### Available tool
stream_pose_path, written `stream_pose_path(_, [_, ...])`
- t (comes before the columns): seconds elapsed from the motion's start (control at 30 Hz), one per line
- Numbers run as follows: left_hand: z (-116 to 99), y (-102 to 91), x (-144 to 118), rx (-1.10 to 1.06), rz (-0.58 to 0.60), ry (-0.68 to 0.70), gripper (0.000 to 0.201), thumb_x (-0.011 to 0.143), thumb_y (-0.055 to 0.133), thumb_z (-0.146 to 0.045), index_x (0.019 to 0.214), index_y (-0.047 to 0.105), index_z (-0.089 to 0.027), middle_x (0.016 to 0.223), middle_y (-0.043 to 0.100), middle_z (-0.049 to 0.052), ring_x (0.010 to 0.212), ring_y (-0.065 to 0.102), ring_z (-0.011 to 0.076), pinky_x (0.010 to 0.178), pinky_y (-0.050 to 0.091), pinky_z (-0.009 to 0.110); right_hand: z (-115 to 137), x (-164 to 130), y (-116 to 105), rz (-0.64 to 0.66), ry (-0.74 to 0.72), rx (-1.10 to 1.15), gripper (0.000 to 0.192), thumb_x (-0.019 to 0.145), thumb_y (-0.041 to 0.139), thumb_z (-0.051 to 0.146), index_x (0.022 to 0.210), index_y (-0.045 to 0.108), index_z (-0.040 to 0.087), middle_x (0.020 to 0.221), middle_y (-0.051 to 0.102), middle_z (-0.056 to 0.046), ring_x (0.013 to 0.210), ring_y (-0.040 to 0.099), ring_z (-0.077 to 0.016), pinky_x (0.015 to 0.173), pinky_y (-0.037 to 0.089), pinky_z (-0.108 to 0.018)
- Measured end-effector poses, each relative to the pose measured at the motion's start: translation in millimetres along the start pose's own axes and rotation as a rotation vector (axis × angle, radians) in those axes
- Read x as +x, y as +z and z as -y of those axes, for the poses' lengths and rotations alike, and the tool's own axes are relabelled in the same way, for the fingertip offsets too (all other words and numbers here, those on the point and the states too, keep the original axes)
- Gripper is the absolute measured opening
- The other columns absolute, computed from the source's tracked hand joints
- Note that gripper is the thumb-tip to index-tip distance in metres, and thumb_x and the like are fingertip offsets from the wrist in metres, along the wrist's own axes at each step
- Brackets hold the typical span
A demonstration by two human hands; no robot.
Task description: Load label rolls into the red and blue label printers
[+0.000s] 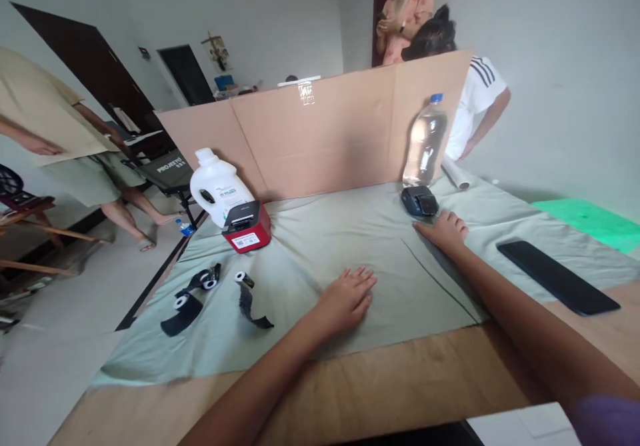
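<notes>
My left hand [346,297] lies flat, palm down, on the pale green cloth [320,246] near the table's middle, fingers a little apart and holding nothing. My right hand [444,230] rests on the cloth farther back and to the right, fingers loosely curled, empty. Just behind it sits a small dark device [419,201], apart from the fingers. A red and black label printer [246,227] stands at the back left. Two black ribbon rolls [193,293] [250,294] lie partly unwound on the cloth to the left of my left hand.
A white jug [216,186] stands behind the printer and a clear water bottle [425,143] at the back right, both before a cardboard screen [325,133]. A black phone [557,277] lies at the right. People stand at the left and behind the screen.
</notes>
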State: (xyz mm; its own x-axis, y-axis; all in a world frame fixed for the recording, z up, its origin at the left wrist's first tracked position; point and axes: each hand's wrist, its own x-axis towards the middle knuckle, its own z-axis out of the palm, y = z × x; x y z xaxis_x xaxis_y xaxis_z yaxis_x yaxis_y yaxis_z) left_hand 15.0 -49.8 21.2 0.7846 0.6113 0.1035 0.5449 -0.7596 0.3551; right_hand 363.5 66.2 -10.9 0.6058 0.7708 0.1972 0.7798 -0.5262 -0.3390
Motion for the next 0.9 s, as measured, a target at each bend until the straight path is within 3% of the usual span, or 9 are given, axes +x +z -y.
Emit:
stream_pose_path(0.17, [-2.3, 23.7, 10.2, 0.073, 0.126, 0.189, 0.053, 0.104, 0.036, -0.039, 0.154, 0.037, -0.021, 0.163, 0.034, 0.009, 0.153, 0.027, 0.0227, 0.126, 0.019, 0.049, 7.0, 31.8, 3.3, -0.044, -0.004, 0.079, 0.105, 0.072, 0.053, 0.083, 0.144, 0.040, 0.008, 0.152, 0.035, -0.028, 0.137, 0.029, -0.0478, 0.108, 0.021, -0.060])
stream_pose_path(0.3, [-5.3, 25.2, 0.4, 0.064, 0.199, 0.245, 0.062, 0.105, 0.031, -0.047, 0.160, 0.020, -0.021, 0.167, 0.022, 0.006, 0.156, 0.016, 0.0227, 0.127, 0.014, 0.048, 20.1, 39.5, 5.2, -0.102, -0.059, 0.076, 0.099, 0.071, 0.060, 0.077, 0.139, 0.046, 0.007, 0.137, 0.050, -0.026, 0.130, 0.035, -0.0439, 0.106, 0.021, -0.056])
stream_pose_path(0.47, [-10.0, 21.3, -0.8, 0.067, 0.214, 0.251, 0.065, 0.104, 0.029, -0.052, 0.161, 0.016, -0.023, 0.166, 0.024, 0.003, 0.156, 0.015, 0.0222, 0.128, 0.012, 0.048, 32.9, 35.9, -10.1, -0.047, -0.060, 0.059, 0.086, 0.074, 0.064, 0.066, 0.131, 0.052, 0.003, 0.124, 0.059, -0.026, 0.121, 0.047, -0.0389, 0.096, 0.030, -0.045])
stream_pose_path(0.57, [-9.4, 22.0, -1.1, 0.079, 0.179, 0.262, 0.064, 0.105, 0.029, -0.051, 0.161, 0.016, -0.023, 0.165, 0.029, 0.004, 0.156, 0.017, 0.0217, 0.128, 0.013, 0.046, 44.8, 7.6, -23.1, -0.050, -0.120, 0.021, 0.082, 0.074, 0.063, 0.070, 0.119, 0.057, 0.001, 0.114, 0.063, -0.027, 0.112, 0.054, -0.0383, 0.091, 0.033, -0.043])
stream_pose_path(0.73, [-7.0, 28.5, -3.7, 0.075, 0.150, 0.268, 0.062, 0.105, 0.027, -0.051, 0.161, 0.021, -0.023, 0.165, 0.028, 0.004, 0.155, 0.019, 0.0230, 0.127, 0.013, 0.047, 87.5, -83.9, -34.9, -0.084, -0.321, 0.000, 0.075, 0.072, 0.066, 0.069, 0.112, 0.055, 0.006, 0.108, 0.066, -0.025, 0.107, 0.058, -0.0386, 0.093, 0.034, -0.044])
stream_pose_path(0.9, [-10.2, 29.0, -2.3, 0.118, 0.133, 0.290, 0.058, 0.105, 0.032, -0.045, 0.157, 0.032, -0.019, 0.162, 0.036, 0.008, 0.154, 0.023, 0.0264, 0.126, 0.015, 0.051, 130.4, -154.5, -34.3, -0.040, -0.311, 0.037, 0.074, 0.074, 0.064, 0.068, 0.112, 0.055, 0.006, 0.109, 0.065, -0.025, 0.108, 0.058, -0.0395, 0.096, 0.031, -0.048])
